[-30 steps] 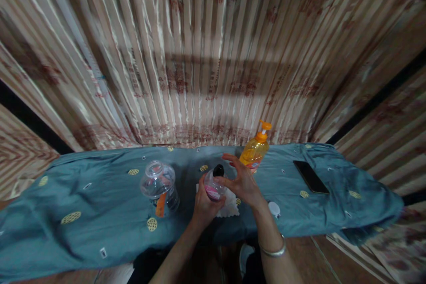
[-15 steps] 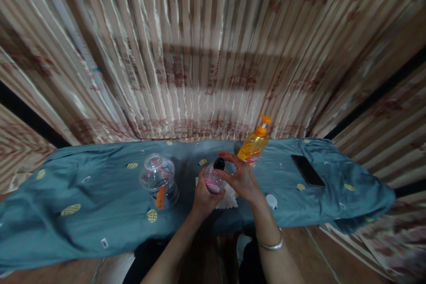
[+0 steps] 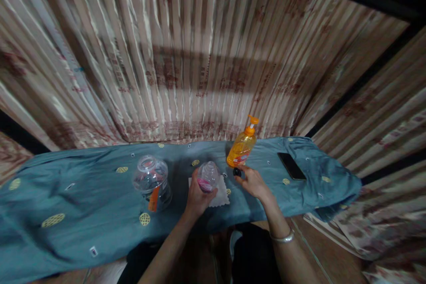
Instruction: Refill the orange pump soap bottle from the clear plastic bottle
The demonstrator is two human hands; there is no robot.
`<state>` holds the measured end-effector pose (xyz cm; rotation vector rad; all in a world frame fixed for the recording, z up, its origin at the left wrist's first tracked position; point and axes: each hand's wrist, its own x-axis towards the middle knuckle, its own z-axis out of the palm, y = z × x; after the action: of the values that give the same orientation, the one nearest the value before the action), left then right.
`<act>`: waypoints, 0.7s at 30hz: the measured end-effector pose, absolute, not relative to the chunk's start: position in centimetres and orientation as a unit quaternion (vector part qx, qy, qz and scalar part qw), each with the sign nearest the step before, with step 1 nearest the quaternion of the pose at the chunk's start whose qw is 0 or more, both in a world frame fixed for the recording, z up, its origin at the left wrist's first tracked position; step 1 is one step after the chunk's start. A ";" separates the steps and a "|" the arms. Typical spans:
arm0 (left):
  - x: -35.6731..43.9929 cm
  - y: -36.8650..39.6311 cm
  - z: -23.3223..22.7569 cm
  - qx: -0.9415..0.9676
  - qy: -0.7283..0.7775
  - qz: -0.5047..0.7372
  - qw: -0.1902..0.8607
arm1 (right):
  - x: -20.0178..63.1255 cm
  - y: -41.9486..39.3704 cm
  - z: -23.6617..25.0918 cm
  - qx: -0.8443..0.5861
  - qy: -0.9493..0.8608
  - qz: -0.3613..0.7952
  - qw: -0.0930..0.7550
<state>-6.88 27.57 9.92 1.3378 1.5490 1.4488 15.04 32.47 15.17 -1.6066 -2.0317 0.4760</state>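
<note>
My left hand (image 3: 196, 195) grips a small clear bottle (image 3: 208, 176) with a pink label, upright over a white cloth (image 3: 220, 195) on the blue-covered table (image 3: 83, 195). The bottle's neck has no cap on it. My right hand (image 3: 253, 182) is out to the right of the bottle and pinches a small black cap (image 3: 237, 171) just above the table. The cap is close to the base of an orange pump bottle (image 3: 242, 151). A silver bangle sits on my right wrist.
A large clear plastic jug (image 3: 151, 182) with an orange tag stands left of the small bottle. A black phone (image 3: 292, 165) lies flat toward the right end of the table. A striped curtain (image 3: 199, 53) hangs behind. The cloth droops over the right table end.
My right hand has taken the black cap off the small bottle and carried it right and down toward the table. The left hand kept its hold on the bottle.
</note>
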 end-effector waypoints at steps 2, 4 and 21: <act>-6.9 27.8 9.8 0.504 0.586 0.555 0.306 | 16.0 32.0 13.0 -0.612 -0.748 0.158 0.204; -7.0 27.8 9.7 0.503 0.586 0.561 0.298 | 16.5 31.5 11.5 -0.625 -0.741 0.144 0.198; -7.3 27.1 9.2 0.525 0.555 0.556 0.327 | 12.3 27.9 13.0 -0.538 -0.705 0.232 0.400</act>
<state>-7.35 27.06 9.19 1.3749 1.4543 1.4550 12.30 27.89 12.98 -1.3611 -1.7836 0.5876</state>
